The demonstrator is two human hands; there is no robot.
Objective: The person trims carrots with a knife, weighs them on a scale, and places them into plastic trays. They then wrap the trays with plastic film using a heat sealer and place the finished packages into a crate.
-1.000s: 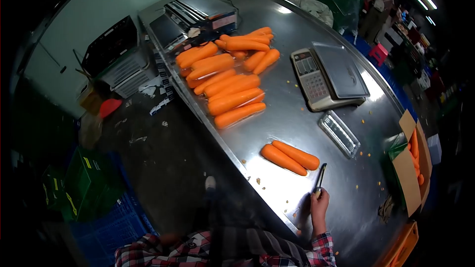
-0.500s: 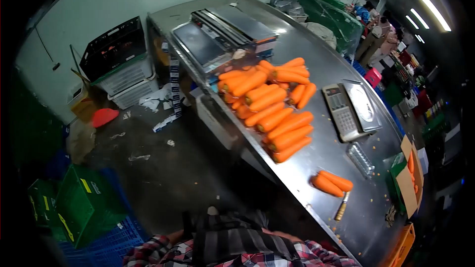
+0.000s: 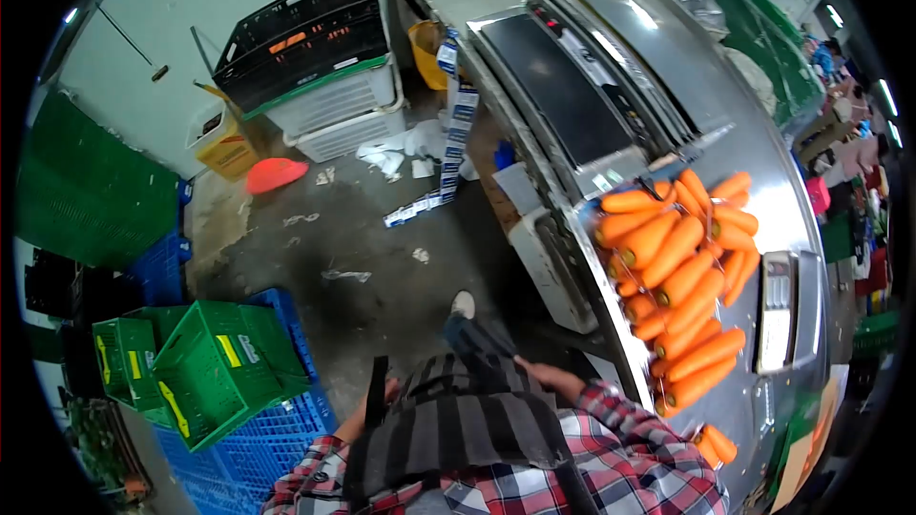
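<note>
At the left side of the striped apron [image 3: 458, 434], my left hand [image 3: 386, 391] is partly visible, its fingers mostly hidden by the apron and its strap. My right hand [image 3: 542, 372] is by the apron's right edge, low and close to my body; its fingers are too small and blurred to read. Nothing can be made out in either hand. Right of me, a pile of orange carrots [image 3: 677, 257] lies on the metal table [image 3: 611, 310], apart from both hands. Behind the pile sits a flat machine with a dark plate [image 3: 563, 86]. Two carrots [image 3: 714, 443] lie nearer me.
Green crates [image 3: 224, 372] rest on blue pallets [image 3: 243, 453] at the lower left. Black and white crates [image 3: 329, 100] are stacked by the wall. A red scoop-like item [image 3: 277, 175] and scraps are on the floor. A scale [image 3: 790, 310] lies right of the carrots.
The view has turned left and moved, so the table and carrots appear farther right and the machine looks larger. Both hands show more beside the apron, and a foot is now further forward.
</note>
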